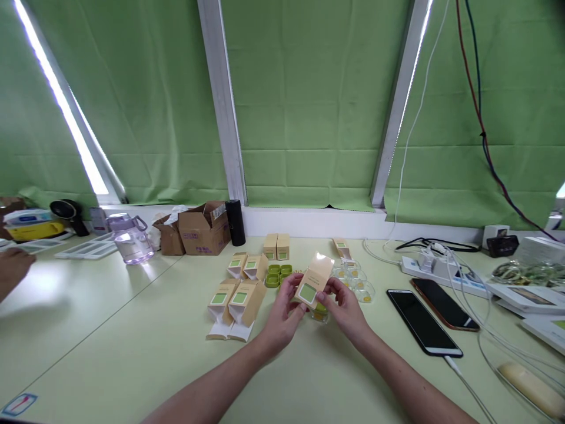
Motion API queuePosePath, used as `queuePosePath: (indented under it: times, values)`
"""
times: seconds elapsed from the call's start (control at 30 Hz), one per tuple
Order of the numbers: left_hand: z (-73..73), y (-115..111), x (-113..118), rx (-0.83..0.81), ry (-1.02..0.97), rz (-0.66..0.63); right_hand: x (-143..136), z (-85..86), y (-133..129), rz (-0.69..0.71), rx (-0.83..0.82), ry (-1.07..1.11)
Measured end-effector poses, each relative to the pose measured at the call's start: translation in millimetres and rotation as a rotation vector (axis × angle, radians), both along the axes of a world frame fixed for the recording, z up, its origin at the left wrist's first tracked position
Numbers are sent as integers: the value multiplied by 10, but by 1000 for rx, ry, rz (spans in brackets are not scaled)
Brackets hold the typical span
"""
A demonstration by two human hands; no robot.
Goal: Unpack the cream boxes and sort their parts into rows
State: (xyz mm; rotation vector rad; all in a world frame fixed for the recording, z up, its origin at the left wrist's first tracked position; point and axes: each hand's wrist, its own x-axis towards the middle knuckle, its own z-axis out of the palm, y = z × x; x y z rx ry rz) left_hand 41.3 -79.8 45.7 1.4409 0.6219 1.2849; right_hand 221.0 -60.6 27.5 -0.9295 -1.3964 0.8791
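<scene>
My left hand (pixel 285 318) grips a small tan cardboard box (pixel 311 282) with a green square on it; its upper flap stands open. Closed around a small clear container with a green lid (pixel 319 312), my right hand (pixel 348 305) is just below and against the box, which hides part of the container. To the left lie several similar boxes (pixel 244 300) with white flaps open. Green square lids or cups (pixel 278 275) sit behind my left hand. Several clear cups (pixel 362 290) with yellow spots in them stand beyond my right hand.
Two closed tan boxes (pixel 276 246) stand farther back, near a brown carton (pixel 203 228), a black cylinder (pixel 235 222) and a purple water bottle (pixel 131 238). Phones (pixel 424 321), cables and a power strip (pixel 445 274) lie right. Another person's hand (pixel 15 268) is at far left.
</scene>
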Motion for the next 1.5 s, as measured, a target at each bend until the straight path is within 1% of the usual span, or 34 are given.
queuePosePath:
  times: [0.2, 0.37, 0.5, 0.67, 0.87, 0.97, 1.17, 1.23, 1.33, 1.43, 1.5]
  values:
    - [-55, 35, 8, 8, -16, -13, -3, 28, -5, -23, -10, -13]
    - [-35, 46, 25, -1, -47, -32, -5, -15, 14, -4, -33, 22]
    - [-28, 47, 23, -29, -43, -23, 3, -52, 36, 23, -52, 43]
    - [-44, 53, 3, -13, -13, -21, 14, -58, 40, 31, -58, 45]
    - [-7, 20, 5, 30, 57, -32, 16, -30, 44, 59, -135, 144]
    - [-21, 23, 4, 63, 112, 17, 10, -14, 39, 73, -162, 204]
    - [-73, 72, 8, 132, 296, 240, 4, 7, 24, 95, -196, 261]
    - [-83, 84, 6, 162, 331, 289, 6, 22, 17, 105, -205, 271]
    - [-112, 99, -15, 222, 350, 309, 15, 52, 7, 104, -212, 289]
    - [-150, 114, -49, 302, 376, 297, 32, 77, 1, 95, -221, 302]
    - [-167, 123, -65, 326, 382, 284, 44, 78, 2, 96, -228, 309]
